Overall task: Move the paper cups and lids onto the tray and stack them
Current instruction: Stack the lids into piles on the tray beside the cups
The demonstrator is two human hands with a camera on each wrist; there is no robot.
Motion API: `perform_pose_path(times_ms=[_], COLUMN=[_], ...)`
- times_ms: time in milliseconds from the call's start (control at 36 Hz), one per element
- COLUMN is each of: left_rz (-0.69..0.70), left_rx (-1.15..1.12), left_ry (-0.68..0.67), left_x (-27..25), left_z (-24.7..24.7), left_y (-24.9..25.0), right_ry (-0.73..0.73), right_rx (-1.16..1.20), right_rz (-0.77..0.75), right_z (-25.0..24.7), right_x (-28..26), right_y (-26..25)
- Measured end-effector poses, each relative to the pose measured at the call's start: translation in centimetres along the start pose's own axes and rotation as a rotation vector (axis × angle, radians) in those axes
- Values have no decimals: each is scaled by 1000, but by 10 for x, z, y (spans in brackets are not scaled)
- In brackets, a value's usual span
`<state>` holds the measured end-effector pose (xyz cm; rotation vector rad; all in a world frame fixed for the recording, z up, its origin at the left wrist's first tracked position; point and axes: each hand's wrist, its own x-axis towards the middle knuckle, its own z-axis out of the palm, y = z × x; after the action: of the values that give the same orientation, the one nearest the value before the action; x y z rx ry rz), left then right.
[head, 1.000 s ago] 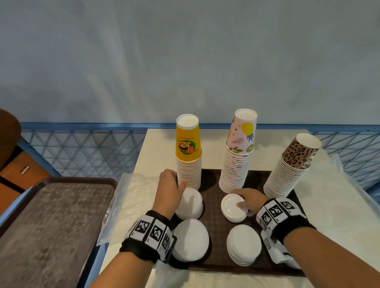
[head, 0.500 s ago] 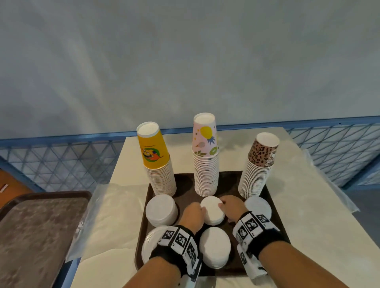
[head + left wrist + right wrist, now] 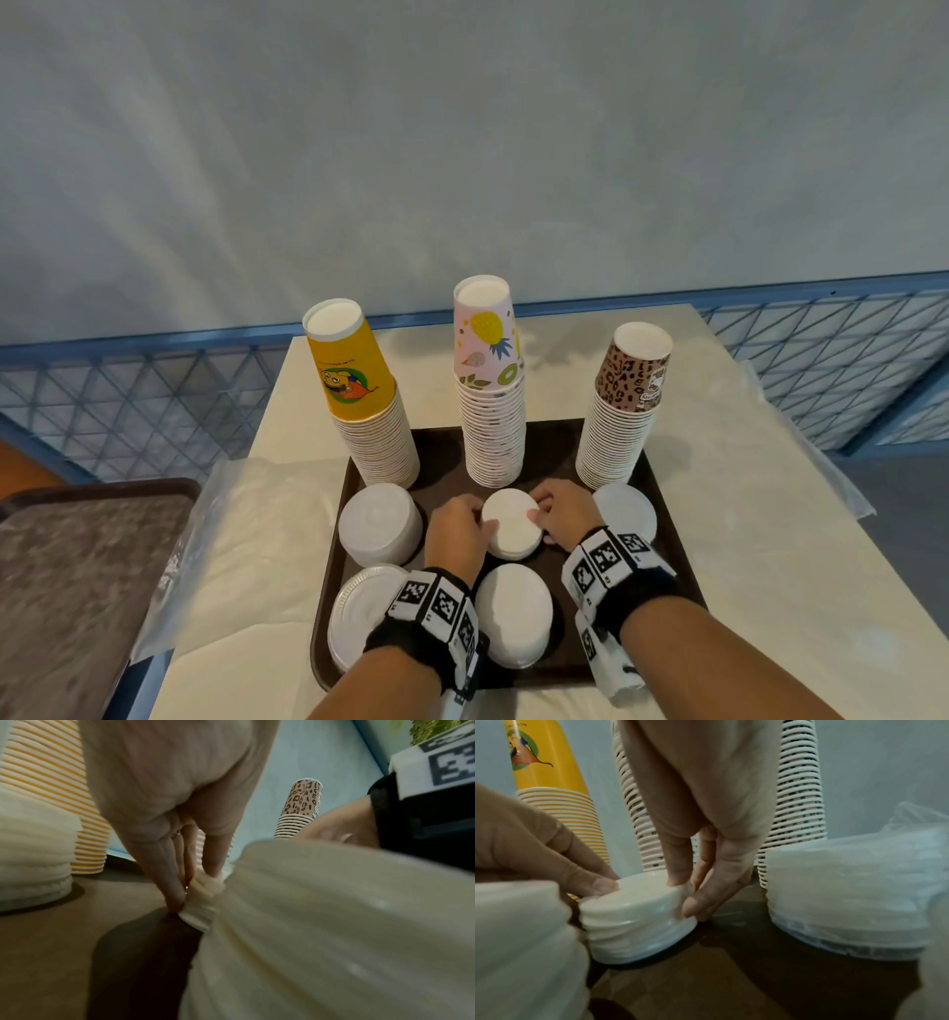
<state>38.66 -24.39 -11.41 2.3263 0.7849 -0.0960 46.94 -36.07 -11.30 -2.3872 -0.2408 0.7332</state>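
A brown tray (image 3: 674, 545) carries three upturned cup stacks: yellow (image 3: 359, 380), pink fruit-print (image 3: 490, 360) and leopard-print (image 3: 631, 375). In front of the pink stack sits a small stack of white lids (image 3: 511, 521). My left hand (image 3: 475, 519) grips its left side and my right hand (image 3: 536, 509) grips its right side. The right wrist view shows the lid stack (image 3: 639, 914) resting on the tray, with my right hand (image 3: 687, 892) on its rim. In the left wrist view, my left hand (image 3: 185, 894) pinches the lid stack's edge (image 3: 203, 896).
More white lid stacks lie on the tray at back left (image 3: 380, 521), front left (image 3: 354, 616), front middle (image 3: 513, 616) and, wrapped in plastic, right (image 3: 629, 506). Clear plastic bags (image 3: 246, 524) flank the tray. A second tray (image 3: 87, 591) stands left; a blue mesh fence (image 3: 128, 406) runs behind.
My left hand has left the back-left lid stack beside the yellow cups and come to the centre lid stack. My right hand has stayed on that stack.
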Motion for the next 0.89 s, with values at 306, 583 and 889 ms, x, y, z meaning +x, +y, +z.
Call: perform_pose_path(times_ms=[306,583,889], left_rz=[7,174,-49], left_rx=[-47,-321,-207], left_ry=[-18,-100,-336], left_x=[-3,-38,-37], left_z=[-12,4,51], left_y=[9,93,114], right_ry=[34,371,293], right_rx=[-55,166,254], right_rz=[-52,-69,-228], right_z=[-18,-98,-97], right_x=[-17,-36,8], right_y=[-11,35,51])
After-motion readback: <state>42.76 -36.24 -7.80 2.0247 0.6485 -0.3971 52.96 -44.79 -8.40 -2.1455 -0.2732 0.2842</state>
